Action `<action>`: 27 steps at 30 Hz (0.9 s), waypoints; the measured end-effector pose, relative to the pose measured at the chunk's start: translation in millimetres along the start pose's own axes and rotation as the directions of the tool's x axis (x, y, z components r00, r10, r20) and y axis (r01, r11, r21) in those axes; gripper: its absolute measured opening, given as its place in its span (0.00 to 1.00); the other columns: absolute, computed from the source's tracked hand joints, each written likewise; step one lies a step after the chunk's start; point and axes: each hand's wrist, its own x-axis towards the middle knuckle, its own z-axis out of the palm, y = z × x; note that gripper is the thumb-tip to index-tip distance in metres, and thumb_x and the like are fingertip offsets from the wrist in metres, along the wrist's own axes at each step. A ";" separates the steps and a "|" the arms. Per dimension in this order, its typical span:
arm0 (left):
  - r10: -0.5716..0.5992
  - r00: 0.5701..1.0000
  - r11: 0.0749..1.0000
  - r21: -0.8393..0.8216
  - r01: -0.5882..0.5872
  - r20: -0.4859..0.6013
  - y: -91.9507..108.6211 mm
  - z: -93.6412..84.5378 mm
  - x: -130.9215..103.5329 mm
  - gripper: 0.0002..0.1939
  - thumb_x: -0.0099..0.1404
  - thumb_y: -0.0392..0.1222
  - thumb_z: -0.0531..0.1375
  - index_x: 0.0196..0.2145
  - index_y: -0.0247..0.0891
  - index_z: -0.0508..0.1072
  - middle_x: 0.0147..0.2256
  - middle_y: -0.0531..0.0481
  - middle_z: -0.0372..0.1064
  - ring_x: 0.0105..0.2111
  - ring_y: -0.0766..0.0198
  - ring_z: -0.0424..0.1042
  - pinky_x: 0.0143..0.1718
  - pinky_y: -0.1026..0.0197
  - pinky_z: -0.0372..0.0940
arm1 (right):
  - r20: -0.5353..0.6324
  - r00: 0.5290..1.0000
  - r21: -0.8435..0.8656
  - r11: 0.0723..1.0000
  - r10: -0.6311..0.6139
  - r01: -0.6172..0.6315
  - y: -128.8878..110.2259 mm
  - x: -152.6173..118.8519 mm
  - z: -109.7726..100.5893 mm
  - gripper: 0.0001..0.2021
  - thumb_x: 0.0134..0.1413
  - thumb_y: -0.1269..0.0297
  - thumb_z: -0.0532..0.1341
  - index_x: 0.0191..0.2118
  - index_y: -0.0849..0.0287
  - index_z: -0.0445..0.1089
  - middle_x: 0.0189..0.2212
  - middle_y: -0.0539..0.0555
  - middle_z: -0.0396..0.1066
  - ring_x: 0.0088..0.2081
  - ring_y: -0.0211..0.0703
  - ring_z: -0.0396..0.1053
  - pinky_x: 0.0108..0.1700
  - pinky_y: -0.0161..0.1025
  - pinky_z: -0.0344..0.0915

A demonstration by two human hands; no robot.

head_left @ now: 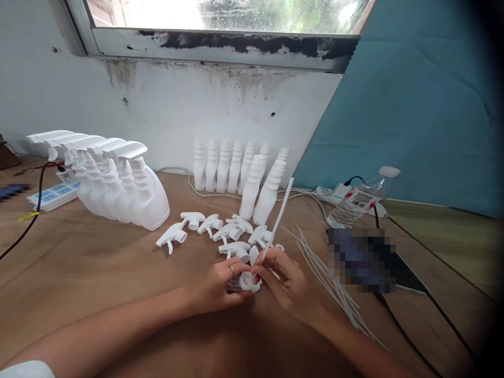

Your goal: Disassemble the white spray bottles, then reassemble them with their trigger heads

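Observation:
My left hand [224,286], with a ring on one finger, is closed around a white trigger sprayer head [247,282]. Its round collar faces up toward me. Between the fingers of my right hand [286,283] is a thin white dip tube [282,207], slanting up and away. The tube's lower end is at the sprayer's collar; my fingers hide whether it is inside. Just beyond both hands lies a loose pile of white trigger sprayer heads [226,231]. More dip tubes [321,273] are spread on the table to the right of my right hand.
Assembled white spray bottles [136,202] stand in a row at left, near a power strip [55,195]. White bottles without sprayers [252,184] stand by the wall. At right are a tilted clear water bottle [356,202], blurred-out dark devices [360,262] and black cables.

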 end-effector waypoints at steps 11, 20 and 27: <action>-0.016 1.000 1.000 0.020 0.016 0.012 -1.1 -0.4 0.0 0.17 0.61 0.41 0.62 0.48 0.37 0.71 0.36 0.48 0.66 0.33 0.65 0.66 0.37 0.64 0.63 | 0.015 1.000 -0.050 0.998 -0.025 0.025 -2.3 0.4 -0.8 0.04 0.64 0.66 0.54 0.36 0.58 0.62 0.27 0.49 0.63 0.27 0.35 0.67 0.31 0.33 0.67; 0.003 1.000 1.000 0.016 -0.004 0.008 1.6 -1.3 0.6 0.16 0.60 0.40 0.62 0.47 0.36 0.71 0.36 0.48 0.67 0.33 0.65 0.67 0.36 0.65 0.63 | 0.038 0.990 -0.183 0.973 -0.136 0.141 -2.0 -2.2 -2.2 0.04 0.63 0.68 0.54 0.36 0.57 0.63 0.26 0.50 0.64 0.27 0.36 0.65 0.30 0.34 0.64; 0.001 1.000 1.000 0.012 -0.002 0.020 -1.6 1.0 -0.9 0.16 0.61 0.41 0.61 0.47 0.36 0.71 0.37 0.48 0.66 0.34 0.65 0.67 0.37 0.65 0.63 | 0.072 0.979 -0.174 0.964 -0.192 0.202 -1.3 -4.2 -4.0 0.04 0.63 0.71 0.54 0.37 0.57 0.64 0.28 0.50 0.66 0.29 0.37 0.65 0.32 0.35 0.62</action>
